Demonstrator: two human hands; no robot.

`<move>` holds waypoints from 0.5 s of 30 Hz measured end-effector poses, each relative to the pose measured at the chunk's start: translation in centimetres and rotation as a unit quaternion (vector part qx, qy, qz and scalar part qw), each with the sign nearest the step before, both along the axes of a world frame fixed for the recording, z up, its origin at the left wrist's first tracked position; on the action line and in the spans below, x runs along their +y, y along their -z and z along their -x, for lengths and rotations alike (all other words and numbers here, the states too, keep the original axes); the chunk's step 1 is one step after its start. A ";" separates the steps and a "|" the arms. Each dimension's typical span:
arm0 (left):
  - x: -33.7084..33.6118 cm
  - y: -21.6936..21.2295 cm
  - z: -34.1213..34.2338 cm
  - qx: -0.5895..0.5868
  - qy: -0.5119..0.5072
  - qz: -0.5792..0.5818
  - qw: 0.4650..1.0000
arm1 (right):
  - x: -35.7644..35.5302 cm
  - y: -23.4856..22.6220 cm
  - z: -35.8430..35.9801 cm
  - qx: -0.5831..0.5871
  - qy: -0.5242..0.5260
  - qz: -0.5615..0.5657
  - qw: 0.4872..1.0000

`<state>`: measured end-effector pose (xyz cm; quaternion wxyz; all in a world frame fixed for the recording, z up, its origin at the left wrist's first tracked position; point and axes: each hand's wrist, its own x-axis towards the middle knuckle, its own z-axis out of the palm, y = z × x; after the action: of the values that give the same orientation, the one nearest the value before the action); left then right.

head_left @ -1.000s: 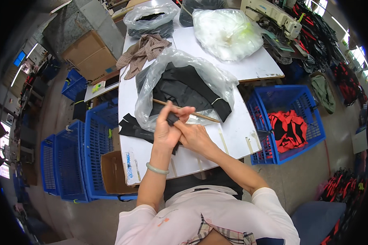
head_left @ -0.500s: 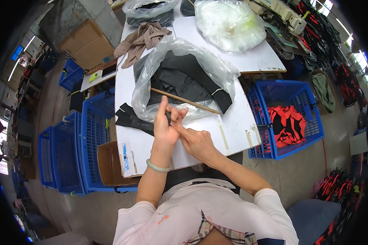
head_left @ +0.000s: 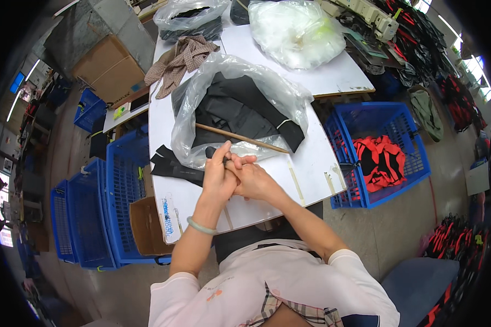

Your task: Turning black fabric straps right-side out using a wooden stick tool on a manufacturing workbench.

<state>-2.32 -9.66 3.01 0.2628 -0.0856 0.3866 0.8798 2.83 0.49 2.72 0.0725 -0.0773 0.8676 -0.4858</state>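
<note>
My left hand (head_left: 218,179) and my right hand (head_left: 255,181) are pressed together over the near part of the white table (head_left: 256,210). The left hand is closed, and a small dark piece (head_left: 209,152), perhaps fabric, pokes out beside its fingers. My right hand is closed against the left one; what lies between the palms is hidden. Just beyond them a wooden stick (head_left: 240,137) lies across a clear plastic bag (head_left: 183,139) holding folded black fabric pieces (head_left: 229,106). More black strips (head_left: 174,168) lie to the left of my hands.
Blue crates (head_left: 126,191) stand left of the table, with a cardboard box (head_left: 147,226). At right, another blue crate (head_left: 373,201) holds red and black pieces (head_left: 381,163). A checked cloth (head_left: 183,60) and a bulging plastic bag (head_left: 297,35) lie at the far side.
My right hand has gone from fingertips touching the left palm to closing against the left hand. The dark piece now pokes out farther left. The whole view has shifted slightly.
</note>
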 end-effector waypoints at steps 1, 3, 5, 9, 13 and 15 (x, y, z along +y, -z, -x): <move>-0.3 -0.1 0.0 -0.092 0.015 -0.041 0.995 | 0.1 0.1 -0.3 0.002 0.003 -0.001 1.000; -0.8 1.3 0.8 -0.085 -0.021 -0.047 0.995 | -0.2 0.7 -1.2 0.092 0.012 -0.150 0.984; -0.2 3.2 0.6 -0.087 -0.067 -0.042 0.993 | -0.4 1.7 -1.0 0.131 0.033 -0.162 0.977; 0.2 3.2 0.8 -0.058 -0.033 -0.043 0.997 | -0.4 2.4 0.5 0.182 0.045 -0.190 0.964; -3.2 2.4 4.8 -0.116 -0.097 -0.048 0.987 | 0.6 2.6 1.7 0.297 0.113 -0.075 0.945; -5.2 2.7 6.0 -0.166 -0.135 -0.069 0.974 | 4.2 4.4 2.7 0.340 0.251 -0.185 0.887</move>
<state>-8.29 -14.88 0.29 0.2076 -0.2635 0.2604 0.9054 0.17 4.66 -1.64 -0.3379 -0.0026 0.9039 -0.2622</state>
